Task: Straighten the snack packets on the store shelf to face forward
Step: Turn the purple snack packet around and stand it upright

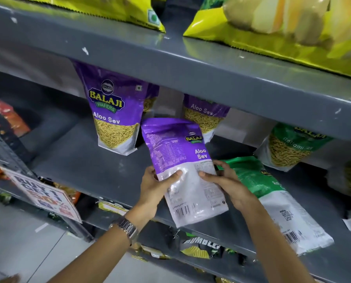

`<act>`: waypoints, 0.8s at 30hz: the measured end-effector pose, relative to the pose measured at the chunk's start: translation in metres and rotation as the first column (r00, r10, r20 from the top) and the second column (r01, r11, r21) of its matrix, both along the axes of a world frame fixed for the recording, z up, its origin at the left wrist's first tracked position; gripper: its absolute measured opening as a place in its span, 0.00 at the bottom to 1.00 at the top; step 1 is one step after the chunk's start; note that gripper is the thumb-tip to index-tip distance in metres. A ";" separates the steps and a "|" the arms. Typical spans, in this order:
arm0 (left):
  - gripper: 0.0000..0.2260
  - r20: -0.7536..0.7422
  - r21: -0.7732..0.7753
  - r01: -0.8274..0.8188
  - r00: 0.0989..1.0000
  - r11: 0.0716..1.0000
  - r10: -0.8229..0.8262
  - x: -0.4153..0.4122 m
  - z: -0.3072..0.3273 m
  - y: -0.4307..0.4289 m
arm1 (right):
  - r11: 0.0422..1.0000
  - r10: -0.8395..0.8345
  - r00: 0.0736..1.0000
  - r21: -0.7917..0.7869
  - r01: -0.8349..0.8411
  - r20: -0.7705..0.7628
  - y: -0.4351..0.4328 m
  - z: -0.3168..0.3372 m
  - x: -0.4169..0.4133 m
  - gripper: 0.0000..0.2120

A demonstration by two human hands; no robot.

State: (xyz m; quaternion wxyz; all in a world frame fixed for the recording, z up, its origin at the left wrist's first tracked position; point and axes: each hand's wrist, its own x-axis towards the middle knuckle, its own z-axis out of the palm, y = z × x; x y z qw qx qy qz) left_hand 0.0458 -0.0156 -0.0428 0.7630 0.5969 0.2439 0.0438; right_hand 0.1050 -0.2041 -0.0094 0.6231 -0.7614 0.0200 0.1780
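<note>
Both my hands hold a purple and white Aloo Sev packet (176, 152) by its lower half, its back side with barcode toward me. My left hand (154, 184) grips its left edge and my right hand (229, 182) its right edge, just above the grey middle shelf (88, 160). Two more purple Aloo Sev packets stand upright behind, one (113, 117) front-facing at the left and another (205, 117) partly hidden by the shelf above. A green packet (272, 193) lies flat on the shelf, back side up, under my right hand.
A green Ratlami Sev packet (288, 148) leans at the right back. Yellow-green bags (272, 27) sit on the top shelf. A "Buy 1 Get 1" sign (46, 195) hangs at the left upright. Lower shelves hold more snack packs (199, 248). The floor shows at bottom left.
</note>
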 end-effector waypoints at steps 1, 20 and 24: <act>0.24 0.057 0.029 0.003 0.998 1.000 -0.005 0.001 0.006 0.002 | 1.000 0.012 1.000 0.012 -0.013 0.028 -0.002 0.005 0.000 0.24; 0.23 0.369 0.487 0.164 0.852 0.858 -0.372 0.106 0.016 0.044 | 0.991 -0.086 0.927 0.126 0.043 0.364 0.000 0.006 0.062 0.29; 0.35 0.396 0.484 0.078 0.868 0.871 -0.298 0.094 0.015 0.037 | 0.965 -0.164 0.906 0.255 0.065 0.390 -0.007 0.026 0.066 0.16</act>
